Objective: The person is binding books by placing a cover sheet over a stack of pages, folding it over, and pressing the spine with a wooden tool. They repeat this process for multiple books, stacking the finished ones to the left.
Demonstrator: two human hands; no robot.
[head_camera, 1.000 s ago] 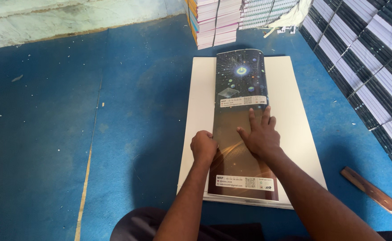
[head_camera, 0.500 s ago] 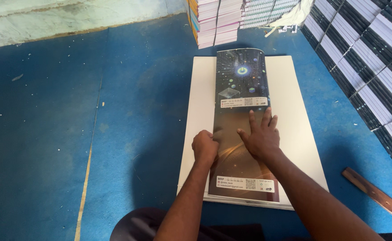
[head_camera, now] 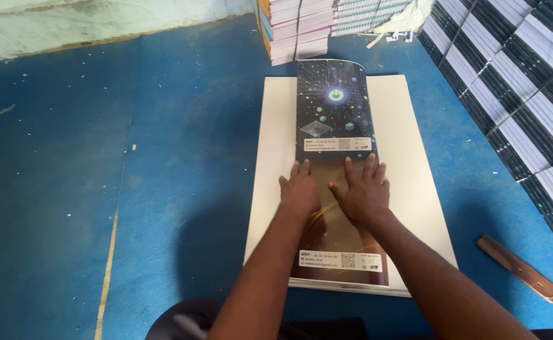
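Neither grip is closed on anything: the left hand (head_camera: 299, 192) and right hand (head_camera: 363, 194) lie side by side, palms down and fingers spread, pressing flat on the glossy printed sheet (head_camera: 336, 157) near its middle. That sheet lies lengthwise down the centre of a stack of white sheets (head_camera: 408, 157) on the blue floor (head_camera: 163, 157); its far end curls up slightly. It looks light, thin, flexible and slick, likely to crease if pinched, so the long edges or a corner seem the safest hold. Its far half is dark with glowing dots and cubes, its near half brown with curved lines, and each half ends in a white label strip. Bundled books (head_camera: 295, 28) stand beyond, and a wooden stick (head_camera: 517, 267) lies at right
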